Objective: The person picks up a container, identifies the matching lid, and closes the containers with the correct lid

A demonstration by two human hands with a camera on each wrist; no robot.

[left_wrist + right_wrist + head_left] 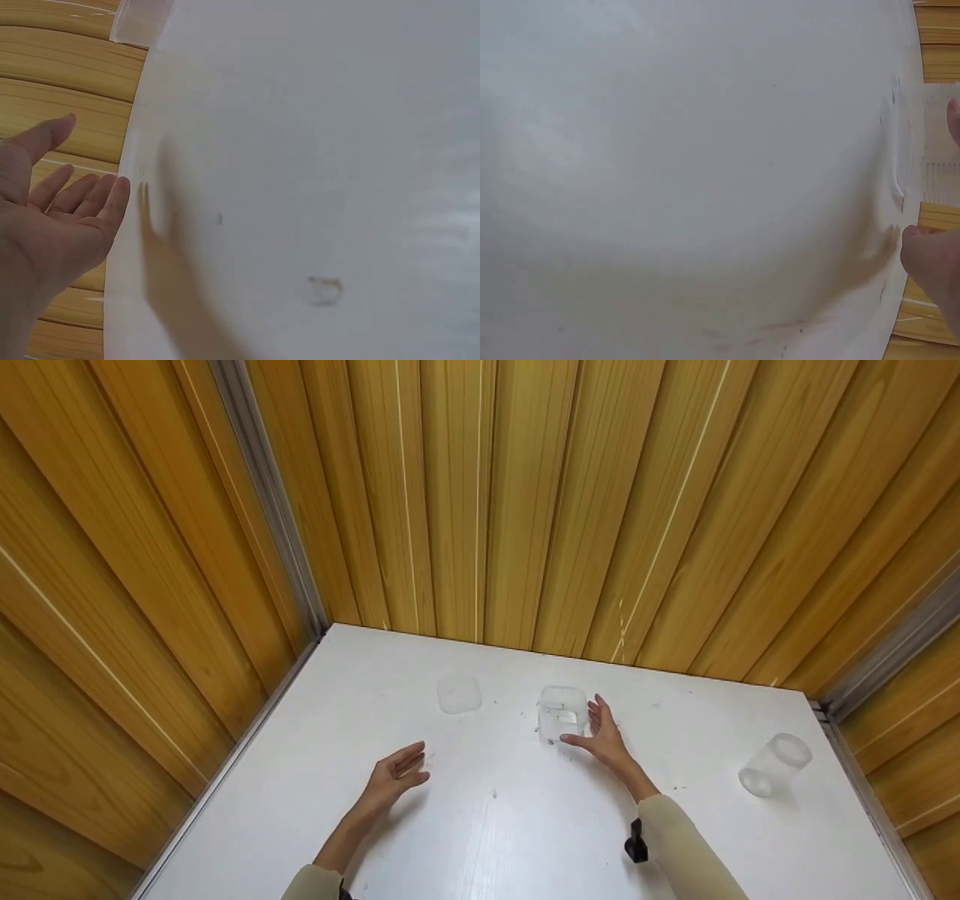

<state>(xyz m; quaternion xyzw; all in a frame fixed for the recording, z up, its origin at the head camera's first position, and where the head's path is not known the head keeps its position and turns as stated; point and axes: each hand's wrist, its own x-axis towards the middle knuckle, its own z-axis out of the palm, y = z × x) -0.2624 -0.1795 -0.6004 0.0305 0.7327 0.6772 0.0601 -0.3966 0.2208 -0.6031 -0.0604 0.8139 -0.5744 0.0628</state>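
Note:
A clear square plastic container (pixel 551 724) stands on the white table. My right hand (pixel 606 741) is spread at its right side, thumb by the near corner and fingers along the right wall. In the right wrist view the hand (pixel 936 262) shows at the right edge, its thumb and a fingertip apart beside the container (pixel 934 124). Left of the container lies a flat, translucent square lid (pixel 459 694). My left hand (pixel 395 778) hovers over the table below that lid, palm turned inward and holding nothing; in the left wrist view its fingers (pixel 90 199) are loosely bent.
A frosted cylindrical cup (pixel 776 765) stands on the right part of the table (pixel 480 840). Wood-patterned walls (pixel 517 510) close off the back and sides, with metal posts (pixel 270 495) at the corners. Small dark specks lie around the container.

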